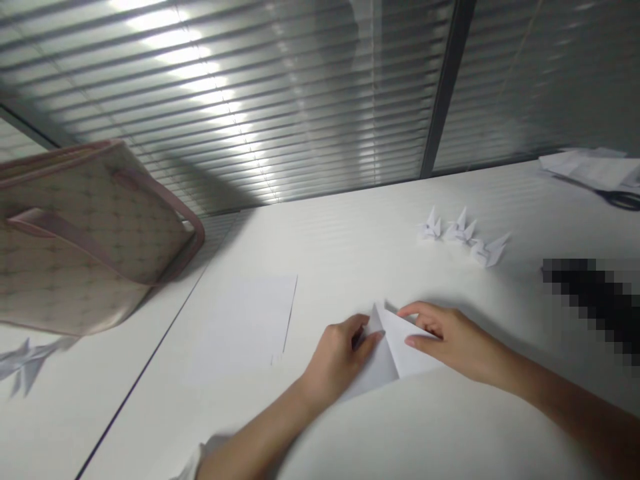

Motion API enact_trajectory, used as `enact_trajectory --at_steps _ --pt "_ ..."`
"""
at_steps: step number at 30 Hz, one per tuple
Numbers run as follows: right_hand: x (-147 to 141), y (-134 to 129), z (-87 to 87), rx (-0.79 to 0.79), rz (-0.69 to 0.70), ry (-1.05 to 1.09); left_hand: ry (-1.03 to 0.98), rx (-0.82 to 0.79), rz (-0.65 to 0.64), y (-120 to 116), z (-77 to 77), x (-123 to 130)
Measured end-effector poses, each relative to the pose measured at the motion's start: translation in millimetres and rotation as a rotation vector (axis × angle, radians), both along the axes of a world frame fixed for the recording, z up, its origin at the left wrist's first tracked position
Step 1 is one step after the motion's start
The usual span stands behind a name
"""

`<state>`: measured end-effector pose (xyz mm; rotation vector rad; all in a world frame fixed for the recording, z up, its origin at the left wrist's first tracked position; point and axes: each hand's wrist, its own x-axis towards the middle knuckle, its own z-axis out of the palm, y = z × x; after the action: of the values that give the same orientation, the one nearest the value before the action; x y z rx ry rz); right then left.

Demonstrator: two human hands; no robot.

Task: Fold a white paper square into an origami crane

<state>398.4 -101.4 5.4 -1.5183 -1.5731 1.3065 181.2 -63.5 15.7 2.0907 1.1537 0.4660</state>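
Head view:
- left hand [335, 363] closed, pinching the folded white paper [407, 350] at its left side
- right hand [453, 337] half open, fingertips on the paper's right edge
- paper lies between both hands on the white desk [350, 260]
- three origami figures [463, 230] stand beyond it

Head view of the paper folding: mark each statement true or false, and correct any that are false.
1. The left hand and the right hand both touch the folded white paper. True.
2. Three origami cranes stand on the white surface beyond the hands. True.
3. The flat white sheet lies under the right hand. False: it lies to the left of both hands, and neither hand touches it.
4. The tote bag sits at the right of the view. False: it is at the left.
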Motion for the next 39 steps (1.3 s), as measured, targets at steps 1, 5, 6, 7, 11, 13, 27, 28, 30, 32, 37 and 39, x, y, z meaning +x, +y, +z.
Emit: enact_trajectory --at_steps 1,5,6,7,11,13,27,28,30,32,37,39 --pt "0 -1 -2.5 0.008 -0.007 -0.031 0.021 0.089 -0.01 1 -1.5 -2" --pt "1 -2 -7.1 0.056 -0.032 -0.124 0.067 0.345 -0.213 -1 -4.5 -8" --pt "1 -2 -7.2 0.062 -0.029 -0.135 0.078 0.373 -0.294 -3 -4.0 -9" --pt "1 -2 -7.1 0.066 -0.024 -0.143 0.089 0.393 -0.364 -5 -2.9 -9" --pt "3 0 -3.0 0.056 -0.024 -0.166 0.16 0.424 -0.478 -9 4.8 -10" --pt "3 1 0.3 0.04 -0.038 -0.176 0.237 0.413 -0.514 -9 8.4 -10" --pt "7 19 12.2 -0.314 -0.083 0.014 0.299 0.476 -0.587 -4 1.7 -16" --pt "7 20 11.6 -0.326 -0.087 0.006 0.295 0.474 -0.593 -4 1.8 -16" --pt "9 18 9.5 -0.326 -0.091 -0.022 0.293 0.455 -0.602 -3 2.7 -16" --pt "10 13 7.1 -0.314 -0.093 -0.055 0.286 0.43 -0.6 -2 4.0 -16" --pt "12 7 7.2 -0.302 -0.125 -0.074 0.269 0.39 -0.604 -2 4.9 -15" --pt "12 7 8.8 -0.29 -0.139 -0.061 0.266 0.398 -0.61 -2 4.9 -15"
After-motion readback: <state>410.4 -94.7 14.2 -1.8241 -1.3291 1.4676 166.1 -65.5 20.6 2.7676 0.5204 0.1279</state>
